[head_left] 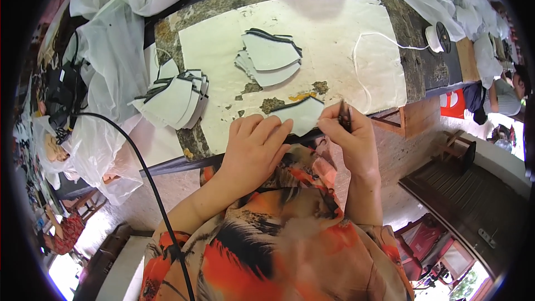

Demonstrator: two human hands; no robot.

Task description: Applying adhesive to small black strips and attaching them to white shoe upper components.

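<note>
A pale, fan-shaped fabric piece with a dark upper edge lies at the table's near edge, between my hands. My left hand rests at its left side, fingers apart and tips down on the paper, the index finger against the piece. At the piece's right corner, the thumb and finger of my right hand are closed. Small dark thread snips are held in that same hand, their tip pointing away from me. Farther off lies a small stack of similar pieces; a thicker fanned stack lies to the left.
Worn white paper covers the table's middle. A spool with white cord stands at the far right. Plastic bags crowd the left and back edges. A black cable crosses my left side, and a wooden stool stands right.
</note>
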